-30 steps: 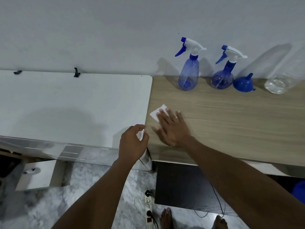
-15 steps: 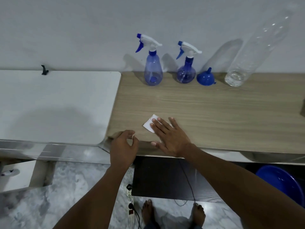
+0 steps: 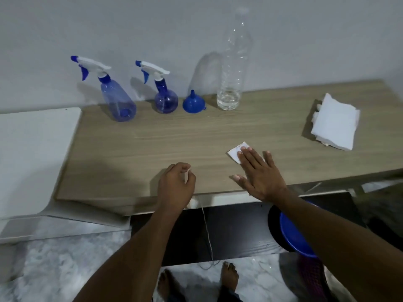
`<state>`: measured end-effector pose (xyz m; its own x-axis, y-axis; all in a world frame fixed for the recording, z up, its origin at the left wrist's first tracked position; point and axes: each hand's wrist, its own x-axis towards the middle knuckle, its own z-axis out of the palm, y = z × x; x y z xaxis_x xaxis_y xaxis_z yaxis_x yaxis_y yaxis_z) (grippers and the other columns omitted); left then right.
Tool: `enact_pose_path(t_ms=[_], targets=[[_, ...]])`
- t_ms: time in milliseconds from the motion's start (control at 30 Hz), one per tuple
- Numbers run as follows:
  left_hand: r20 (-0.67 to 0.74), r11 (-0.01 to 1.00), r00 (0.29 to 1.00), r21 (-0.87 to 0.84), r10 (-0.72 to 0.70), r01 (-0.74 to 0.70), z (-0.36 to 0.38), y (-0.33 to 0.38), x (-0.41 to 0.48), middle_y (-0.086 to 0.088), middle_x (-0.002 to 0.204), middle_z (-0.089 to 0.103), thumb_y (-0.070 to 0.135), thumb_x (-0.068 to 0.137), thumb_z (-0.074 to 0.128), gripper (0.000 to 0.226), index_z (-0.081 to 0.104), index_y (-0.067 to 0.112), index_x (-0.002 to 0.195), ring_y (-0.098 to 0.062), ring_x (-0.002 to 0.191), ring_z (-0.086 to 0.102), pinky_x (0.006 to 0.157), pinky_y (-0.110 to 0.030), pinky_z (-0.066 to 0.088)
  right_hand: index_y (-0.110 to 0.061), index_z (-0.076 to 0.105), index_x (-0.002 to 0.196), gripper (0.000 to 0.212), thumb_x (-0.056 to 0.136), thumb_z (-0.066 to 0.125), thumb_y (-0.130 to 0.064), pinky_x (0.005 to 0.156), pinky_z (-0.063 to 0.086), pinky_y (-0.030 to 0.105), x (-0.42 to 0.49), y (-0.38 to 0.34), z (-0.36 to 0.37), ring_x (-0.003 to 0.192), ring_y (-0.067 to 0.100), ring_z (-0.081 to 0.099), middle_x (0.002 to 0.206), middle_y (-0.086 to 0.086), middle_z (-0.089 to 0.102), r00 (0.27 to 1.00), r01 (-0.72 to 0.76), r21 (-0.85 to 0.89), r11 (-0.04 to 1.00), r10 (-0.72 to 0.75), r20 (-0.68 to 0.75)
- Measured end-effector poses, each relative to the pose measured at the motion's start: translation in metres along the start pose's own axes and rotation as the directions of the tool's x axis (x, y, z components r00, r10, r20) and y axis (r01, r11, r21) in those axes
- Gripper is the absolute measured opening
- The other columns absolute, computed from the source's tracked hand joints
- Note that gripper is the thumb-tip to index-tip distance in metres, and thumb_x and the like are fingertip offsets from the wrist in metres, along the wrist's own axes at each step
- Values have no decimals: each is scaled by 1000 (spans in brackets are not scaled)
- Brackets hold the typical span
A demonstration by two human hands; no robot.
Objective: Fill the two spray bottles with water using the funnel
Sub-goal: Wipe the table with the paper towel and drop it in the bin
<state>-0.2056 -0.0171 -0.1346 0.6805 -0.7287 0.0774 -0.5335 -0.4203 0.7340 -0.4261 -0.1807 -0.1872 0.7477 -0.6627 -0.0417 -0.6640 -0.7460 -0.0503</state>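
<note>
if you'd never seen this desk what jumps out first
A row along the back wall stands out: two translucent blue spray bottles with white triggers, a small blue plastic funnel resting mouth down, and a tall clear plastic bottle. Nearer, the right hand presses a small white paper scrap flat on the wooden tabletop.

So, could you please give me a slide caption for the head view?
Right hand flat on a tissue, two capped spray bottles, funnel and water bottle untouched behind.
</note>
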Motion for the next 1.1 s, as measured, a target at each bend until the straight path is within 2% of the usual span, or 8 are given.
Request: enact_pose_path(t_ms=[133, 267, 467, 633, 733, 867, 967, 1100], targets=[[56, 1000, 998, 30, -5, 3, 18, 16, -4, 13, 93, 67, 16, 83, 68, 18, 72, 22, 99, 0, 83, 57, 71, 1, 32, -17, 8, 161, 86, 95, -3, -71, 123, 3, 56, -16, 20, 3, 156, 17, -1, 169, 1, 1, 967, -254, 59, 966, 255, -12], [78, 999, 996, 31, 32, -34, 22, 19, -7, 11, 93, 68, 16, 82, 68, 18, 72, 22, 99, -4, 85, 62, 75, -14, 39, -13, 3, 160, 85, 96, -2, -69, 119, -12, 52, -15, -2, 7, 155, 20, -9, 169, 6, -3, 856, -513, 138, 847, 518, 1], [107, 996, 991, 31, 75, -78, -5, -7, -6, 8, 96, 69, 17, 83, 67, 18, 72, 21, 100, -2, 83, 59, 76, -16, 41, 1, 9, 158, 91, 98, 8, -68, 125, 3, 53, -10, -64, 14, 155, 33, -1, 166, 22, 5, 642, -731, 274, 624, 766, -31], [87, 995, 991, 22, 99, -101, -56, -55, 3, 5, 93, 70, 14, 81, 69, 19, 73, 19, 99, -10, 84, 65, 79, -22, 47, 8, 16, 155, 93, 99, 19, -67, 125, 6, 53, 9, -144, 23, 155, 35, 2, 164, 27, 12, 580, -748, 348, 565, 811, -70], [52, 996, 995, 17, 85, -86, -92, -89, 7, 6, 91, 69, 15, 81, 68, 17, 72, 20, 97, -10, 82, 65, 78, -25, 50, 9, 18, 154, 93, 99, 22, -66, 124, 4, 53, 25, -197, 26, 154, 36, 4, 163, 28, 15, 596, -736, 354, 577, 800, -67], [33, 998, 998, 39, 54, -55, -139, -135, 7, 5, 95, 70, 18, 84, 67, 16, 72, 21, 100, -11, 87, 65, 81, -28, 52, 10, 22, 152, 93, 98, 28, -65, 123, 9, 54, 49, -272, 30, 153, 38, 11, 161, 29, 20, 650, -695, 334, 637, 755, -87], [-4, 999, 999, 40, 32, -32, -172, -163, 5, 6, 96, 70, 18, 85, 67, 17, 71, 21, 101, -9, 87, 64, 82, -27, 53, 10, 23, 152, 95, 97, 23, -67, 124, 7, 53, 64, -335, 31, 153, 39, 12, 161, 30, 20, 741, -615, 306, 726, 666, -90], [-66, 999, 998, 44, 2, 1, -211, -193, 3, 8, 96, 71, 21, 86, 67, 16, 71, 22, 101, -7, 88, 65, 80, -18, 49, 8, 17, 154, 96, 96, 16, -68, 125, 2, 50, 83, -423, 32, 154, 37, 6, 163, 28, 12, 880, -421, 334, 843, 469, -73]])
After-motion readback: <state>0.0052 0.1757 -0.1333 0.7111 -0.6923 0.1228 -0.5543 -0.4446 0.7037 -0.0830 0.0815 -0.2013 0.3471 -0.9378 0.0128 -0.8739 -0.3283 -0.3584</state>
